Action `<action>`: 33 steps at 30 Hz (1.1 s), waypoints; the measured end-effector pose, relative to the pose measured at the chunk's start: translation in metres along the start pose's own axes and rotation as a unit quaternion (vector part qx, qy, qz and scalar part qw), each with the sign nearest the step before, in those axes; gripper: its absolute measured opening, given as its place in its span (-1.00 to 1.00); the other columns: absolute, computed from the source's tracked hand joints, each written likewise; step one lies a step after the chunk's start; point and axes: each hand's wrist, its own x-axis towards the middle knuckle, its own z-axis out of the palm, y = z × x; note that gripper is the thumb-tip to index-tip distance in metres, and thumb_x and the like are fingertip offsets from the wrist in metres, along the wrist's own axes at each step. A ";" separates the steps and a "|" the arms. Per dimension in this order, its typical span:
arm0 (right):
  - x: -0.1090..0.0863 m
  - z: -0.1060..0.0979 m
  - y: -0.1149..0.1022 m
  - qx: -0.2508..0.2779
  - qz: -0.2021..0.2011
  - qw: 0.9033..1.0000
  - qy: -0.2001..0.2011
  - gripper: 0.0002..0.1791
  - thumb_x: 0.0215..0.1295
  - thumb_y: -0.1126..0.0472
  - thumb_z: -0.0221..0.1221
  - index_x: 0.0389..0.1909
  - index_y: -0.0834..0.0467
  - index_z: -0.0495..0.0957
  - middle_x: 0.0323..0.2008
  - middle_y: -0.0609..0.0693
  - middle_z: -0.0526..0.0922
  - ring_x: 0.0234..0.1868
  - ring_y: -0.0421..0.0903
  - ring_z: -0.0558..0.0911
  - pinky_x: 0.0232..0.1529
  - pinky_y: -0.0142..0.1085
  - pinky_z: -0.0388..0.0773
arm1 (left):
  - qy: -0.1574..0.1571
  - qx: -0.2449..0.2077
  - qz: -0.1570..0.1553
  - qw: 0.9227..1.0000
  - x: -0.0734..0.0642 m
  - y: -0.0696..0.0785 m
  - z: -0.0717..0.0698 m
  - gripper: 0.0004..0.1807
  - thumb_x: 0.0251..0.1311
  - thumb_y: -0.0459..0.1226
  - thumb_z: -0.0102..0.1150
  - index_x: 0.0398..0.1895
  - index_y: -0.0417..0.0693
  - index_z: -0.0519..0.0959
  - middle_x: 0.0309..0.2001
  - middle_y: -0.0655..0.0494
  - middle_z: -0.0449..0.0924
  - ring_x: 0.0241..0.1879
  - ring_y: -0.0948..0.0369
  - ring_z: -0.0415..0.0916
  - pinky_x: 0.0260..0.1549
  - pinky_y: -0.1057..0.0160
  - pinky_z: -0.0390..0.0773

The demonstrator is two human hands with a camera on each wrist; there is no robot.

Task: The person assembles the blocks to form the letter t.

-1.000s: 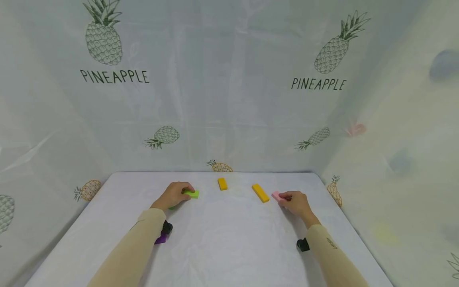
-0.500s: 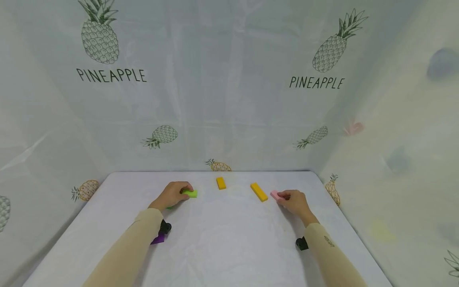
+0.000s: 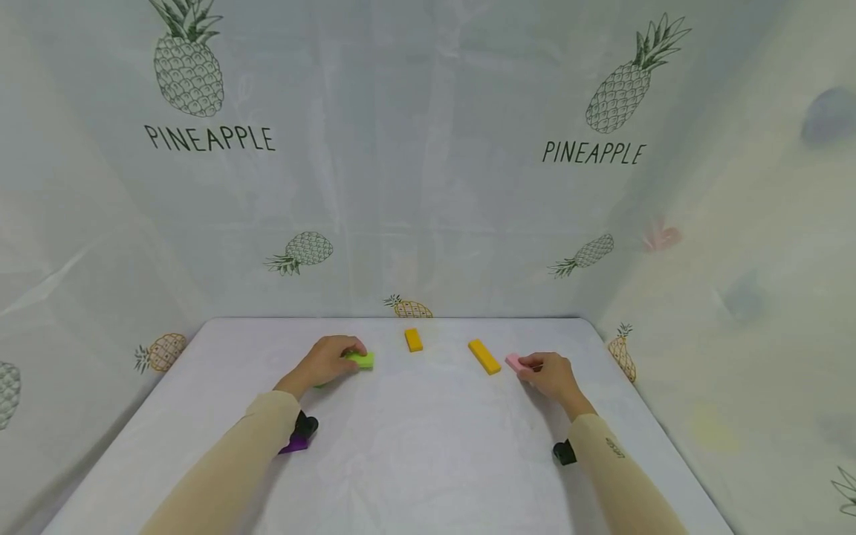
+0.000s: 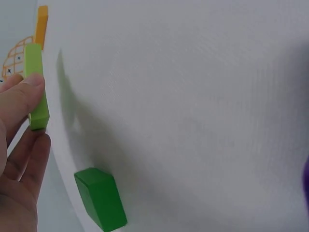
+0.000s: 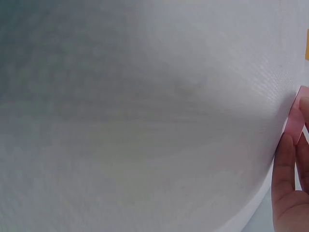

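Observation:
In the head view my left hand (image 3: 328, 359) pinches a light green block (image 3: 363, 360) between thumb and fingers. The left wrist view has this light green block (image 4: 36, 87) held off the table, its shadow lying apart from it. A dark green block (image 4: 101, 200) stands on the table below that hand, mostly hidden by the hand in the head view. On the right, my right hand (image 3: 551, 377) pinches a pink block (image 3: 515, 362) at the table surface. The right wrist view shows the fingers on the pink block (image 5: 295, 118), at the frame's edge.
Between the hands lie a short yellow block (image 3: 413, 340) and a longer yellow block (image 3: 484, 357) on the white table (image 3: 428, 446). A purple thing (image 3: 294, 444) shows beside the left sleeve. A pineapple-print sheet (image 3: 428, 186) rises behind the table.
My left hand has shifted slightly to the right with the light green block. The right hand and the pink block stay in place.

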 end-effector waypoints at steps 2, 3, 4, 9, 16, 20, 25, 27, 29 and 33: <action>0.000 0.000 0.000 0.001 0.002 1.000 0.001 -0.62 0.40 0.19 0.41 0.17 0.22 0.72 0.08 0.20 0.71 0.01 0.11 0.63 0.19 0.02 0.66 | -0.004 0.000 0.004 1.000 0.001 0.004 0.001 -0.74 0.29 -0.34 0.47 -0.01 0.14 0.74 0.04 0.21 0.73 0.05 0.13 0.59 0.21 -0.07 0.53; 0.000 0.000 0.000 -0.001 0.002 1.000 0.001 -0.62 0.40 0.19 0.41 0.17 0.22 0.72 0.08 0.20 0.71 0.01 0.10 0.63 0.19 0.02 0.66 | -0.005 -0.001 0.006 1.000 0.001 0.006 0.001 -0.73 0.29 -0.34 0.47 -0.01 0.14 0.73 0.04 0.21 0.73 0.05 0.14 0.59 0.21 -0.07 0.54; 0.000 0.000 0.000 -0.001 0.001 1.000 0.001 -0.63 0.40 0.19 0.41 0.16 0.22 0.72 0.07 0.20 0.71 0.00 0.10 0.63 0.19 0.03 0.66 | -0.007 -0.001 0.009 1.000 0.001 0.008 0.002 -0.73 0.29 -0.35 0.47 -0.01 0.15 0.73 0.04 0.21 0.73 0.05 0.14 0.59 0.21 -0.06 0.55; 0.000 0.001 0.001 -0.004 -0.002 1.000 0.002 -0.62 0.39 0.19 0.42 0.16 0.24 0.71 0.06 0.21 0.71 -0.01 0.11 0.63 0.18 0.03 0.67 | -0.010 0.000 0.020 1.000 -0.002 0.019 0.005 -0.72 0.27 -0.37 0.48 -0.02 0.12 0.73 0.01 0.21 0.73 -0.01 0.14 0.57 0.16 -0.05 0.56; -0.001 0.000 0.000 -0.005 -0.004 1.000 0.004 -0.61 0.40 0.18 0.42 0.17 0.24 0.71 0.06 0.21 0.71 -0.02 0.10 0.63 0.17 0.02 0.67 | -0.005 0.006 0.010 1.000 -0.008 0.025 0.011 -0.72 0.24 -0.35 0.51 -0.04 0.16 0.73 -0.04 0.28 0.72 -0.07 0.18 0.55 0.11 0.00 0.56; -0.002 0.000 0.001 -0.002 -0.006 1.000 0.004 -0.62 0.40 0.19 0.41 0.17 0.24 0.71 0.06 0.21 0.72 -0.02 0.10 0.63 0.18 0.03 0.66 | 0.000 0.000 0.015 1.000 -0.012 0.032 0.016 -0.72 0.24 -0.35 0.51 -0.05 0.16 0.73 -0.03 0.28 0.73 -0.06 0.19 0.57 0.11 0.00 0.58; 0.000 0.000 0.002 -0.002 -0.007 1.000 0.002 -0.61 0.40 0.18 0.42 0.17 0.23 0.71 0.06 0.21 0.72 0.00 0.12 0.64 0.18 0.03 0.66 | 0.007 -0.010 0.015 1.000 -0.016 0.044 0.022 -0.70 0.23 -0.35 0.52 -0.03 0.16 0.74 0.00 0.27 0.74 -0.03 0.19 0.59 0.13 -0.01 0.59; 0.000 0.000 0.001 -0.002 -0.005 1.000 0.002 -0.61 0.40 0.17 0.42 0.17 0.23 0.71 0.06 0.20 0.72 0.00 0.12 0.63 0.18 0.03 0.66 | 0.005 -0.011 0.013 1.000 -0.017 0.047 0.024 -0.70 0.23 -0.34 0.53 -0.03 0.17 0.74 0.00 0.27 0.74 -0.03 0.19 0.59 0.13 0.00 0.58; 0.000 -0.001 0.002 -0.002 -0.005 1.000 0.001 -0.62 0.40 0.18 0.41 0.17 0.23 0.71 0.06 0.20 0.72 -0.01 0.11 0.63 0.18 0.03 0.66 | 0.007 -0.008 0.017 1.000 -0.018 0.050 0.027 -0.70 0.22 -0.35 0.53 -0.04 0.16 0.74 -0.01 0.28 0.74 -0.04 0.20 0.59 0.12 -0.02 0.58; -0.002 0.000 0.001 -0.002 -0.002 1.000 0.000 -0.62 0.40 0.18 0.41 0.16 0.23 0.71 0.06 0.20 0.72 -0.01 0.10 0.63 0.18 0.03 0.65 | 0.008 -0.012 0.010 1.000 -0.020 0.055 0.032 -0.69 0.21 -0.35 0.53 -0.05 0.21 0.74 -0.02 0.32 0.74 -0.04 0.23 0.59 0.15 0.00 0.57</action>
